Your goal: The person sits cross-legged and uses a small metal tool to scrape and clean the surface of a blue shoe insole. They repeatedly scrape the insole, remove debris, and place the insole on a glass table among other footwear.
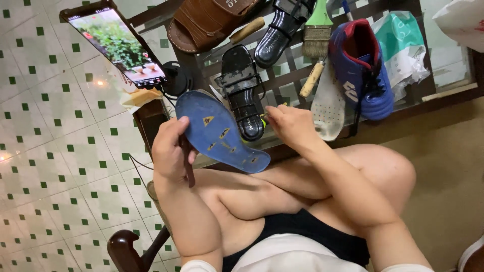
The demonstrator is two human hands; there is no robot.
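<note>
Over green-dotted tile floor (60, 166): blue insole (219, 133), likely light and floppy, pinched at heel edge by left hand (169, 151); right hand (290, 126) curled, contents unclear.

Left hand (169, 151) holds a blue insole (219, 132); right hand (291, 126) rests at a black sandal (244, 98).

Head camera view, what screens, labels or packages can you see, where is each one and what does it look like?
Phone: upper left, on a stand, tilted; dark rectangle, screen showing green foliage.
Blue insole: held in the left hand; small yellow label marks on it.
Plastic bag: upper right, beside the blue and red shoe; crumpled, teal and white.
</note>
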